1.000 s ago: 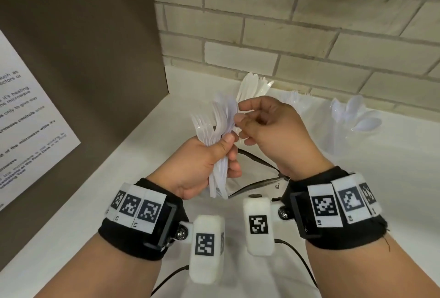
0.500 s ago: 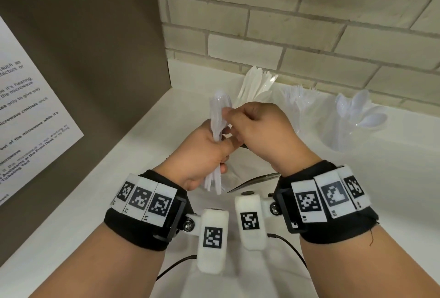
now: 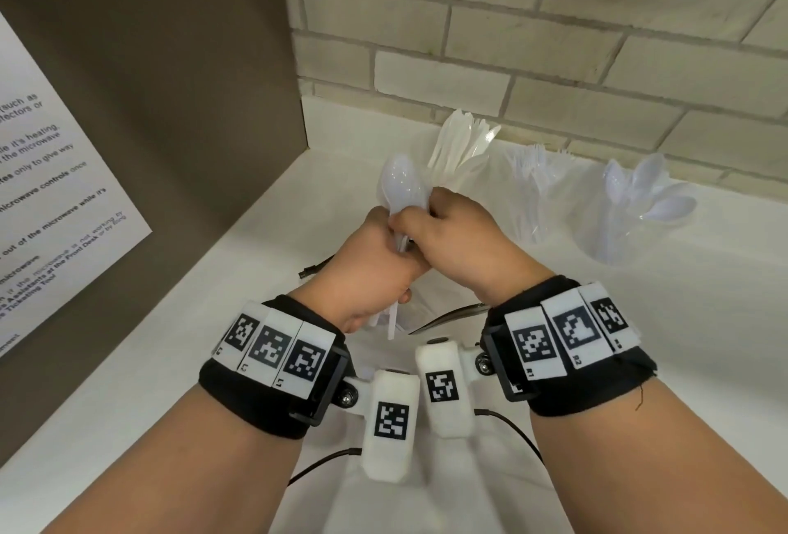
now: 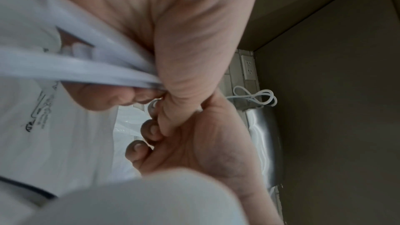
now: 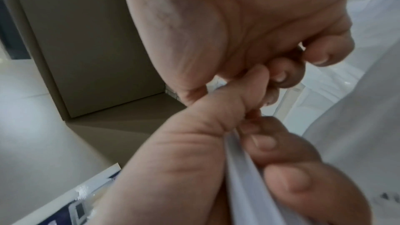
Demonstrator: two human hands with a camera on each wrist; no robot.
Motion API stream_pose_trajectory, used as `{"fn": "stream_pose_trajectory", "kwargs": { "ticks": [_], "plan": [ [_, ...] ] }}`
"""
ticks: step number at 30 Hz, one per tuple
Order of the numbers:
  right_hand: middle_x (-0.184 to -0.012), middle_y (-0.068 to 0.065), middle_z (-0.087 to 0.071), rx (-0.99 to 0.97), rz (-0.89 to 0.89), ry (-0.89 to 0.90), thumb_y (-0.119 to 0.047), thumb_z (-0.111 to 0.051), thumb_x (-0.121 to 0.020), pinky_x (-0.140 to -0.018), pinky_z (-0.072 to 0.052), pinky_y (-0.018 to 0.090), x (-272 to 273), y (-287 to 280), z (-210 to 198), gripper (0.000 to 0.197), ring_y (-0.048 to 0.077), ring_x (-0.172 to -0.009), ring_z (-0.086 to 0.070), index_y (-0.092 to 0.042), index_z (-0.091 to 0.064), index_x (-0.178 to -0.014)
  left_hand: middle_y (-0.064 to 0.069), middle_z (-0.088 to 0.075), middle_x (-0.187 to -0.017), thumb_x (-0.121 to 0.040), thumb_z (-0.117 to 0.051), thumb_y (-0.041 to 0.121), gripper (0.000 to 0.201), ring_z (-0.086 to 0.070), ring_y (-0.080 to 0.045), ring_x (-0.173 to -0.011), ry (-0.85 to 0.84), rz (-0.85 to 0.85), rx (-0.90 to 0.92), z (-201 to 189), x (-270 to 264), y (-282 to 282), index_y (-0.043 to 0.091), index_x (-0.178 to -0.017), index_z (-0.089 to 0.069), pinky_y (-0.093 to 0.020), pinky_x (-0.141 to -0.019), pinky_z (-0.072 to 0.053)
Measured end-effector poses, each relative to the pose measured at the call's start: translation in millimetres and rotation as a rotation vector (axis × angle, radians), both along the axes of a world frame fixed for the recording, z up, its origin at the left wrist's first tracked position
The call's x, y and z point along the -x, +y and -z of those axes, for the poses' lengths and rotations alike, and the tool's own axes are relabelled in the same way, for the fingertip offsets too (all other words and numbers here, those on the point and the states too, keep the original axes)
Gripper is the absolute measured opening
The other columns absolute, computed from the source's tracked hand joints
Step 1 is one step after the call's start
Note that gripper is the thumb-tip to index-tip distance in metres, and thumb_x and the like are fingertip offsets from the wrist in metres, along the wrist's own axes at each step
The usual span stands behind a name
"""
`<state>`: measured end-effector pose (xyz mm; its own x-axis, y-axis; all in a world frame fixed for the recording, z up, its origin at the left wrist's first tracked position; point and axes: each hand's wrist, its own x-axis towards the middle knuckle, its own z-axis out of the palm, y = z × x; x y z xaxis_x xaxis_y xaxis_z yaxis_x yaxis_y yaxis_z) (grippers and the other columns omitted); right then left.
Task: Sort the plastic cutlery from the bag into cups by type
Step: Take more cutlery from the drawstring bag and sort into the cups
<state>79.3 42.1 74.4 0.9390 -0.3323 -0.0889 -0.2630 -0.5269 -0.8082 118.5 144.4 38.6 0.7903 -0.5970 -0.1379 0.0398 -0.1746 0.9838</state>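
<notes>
1. My left hand (image 3: 375, 265) grips a bundle of white plastic cutlery (image 3: 403, 196) above the worktop (image 3: 703, 320), glossy spoon bowls on top.
2. My right hand (image 3: 460, 243) pinches the bundle near those bowls.
3. Three clear cups (image 3: 614, 230) behind hold knives, forks and spoons.

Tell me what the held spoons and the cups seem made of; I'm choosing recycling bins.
Spoons: seemingly thin white plastic, glossy, with light glinting off the top bowl. Cups, like the spoon cup: seemingly clear plastic, since the handles inside show through the wall.
</notes>
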Motion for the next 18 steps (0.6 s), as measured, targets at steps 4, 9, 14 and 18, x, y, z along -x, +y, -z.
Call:
{"fn": "stream_pose_trajectory", "kwargs": {
  "ticks": [4, 9, 14, 18],
  "plan": [
    [-0.092, 0.011, -0.069, -0.284, 0.116, -0.024, -0.026, -0.050, -0.091, -0.077, -0.049, 0.039, 0.6, -7.1, 1.5, 0.023, 0.026, -0.087, -0.064, -0.007, -0.062, -0.093, 0.001, -0.059, -0.093, -0.086, -0.067, 0.019, 0.028, -0.058, -0.006, -0.071, 0.096, 0.084, 0.089, -1.2, 1.8, 3.2, 0.017, -0.107, -0.048, -0.028, -0.061, -0.047],
    [-0.070, 0.018, -0.068, -0.746, 0.291, -0.258, -0.015, -0.038, -0.096, -0.064, -0.057, 0.039, 5.9, -21.1, -9.6, 0.017, 0.030, -0.060, -0.065, -0.004, -0.048, -0.103, -0.004, -0.052, -0.076, -0.094, -0.050, 0.046, 0.036, -0.050, -0.014, -0.065, 0.300, 0.064, 0.201, 0.5, 1.0, 6.8, 0.013, -0.107, -0.049, -0.028, -0.058, -0.046],
    [-0.049, 0.006, -0.049, -0.774, 0.368, -0.350, -0.017, -0.043, -0.095, -0.053, -0.055, 0.038, 11.2, -29.0, -16.8, 0.009, 0.022, -0.040, -0.045, -0.009, -0.047, -0.098, 0.000, -0.043, -0.061, -0.099, -0.046, 0.033, 0.023, -0.042, -0.014, -0.052, 0.460, 0.042, 0.302, -1.4, -0.5, 8.1, 0.012, -0.094, -0.053, -0.028, -0.052, -0.042],
    [-0.054, 0.002, -0.048, -0.528, 0.332, -0.265, -0.022, -0.069, -0.084, -0.042, -0.032, 0.024, 12.2, -28.3, -7.9, 0.016, 0.014, -0.041, -0.038, -0.012, -0.060, -0.091, 0.001, -0.057, -0.073, -0.097, -0.045, 0.035, 0.029, -0.057, -0.015, -0.063, 0.480, 0.109, 0.343, -3.2, -1.1, 11.7, 0.014, -0.096, -0.065, -0.040, -0.073, -0.053]
  ]
}}
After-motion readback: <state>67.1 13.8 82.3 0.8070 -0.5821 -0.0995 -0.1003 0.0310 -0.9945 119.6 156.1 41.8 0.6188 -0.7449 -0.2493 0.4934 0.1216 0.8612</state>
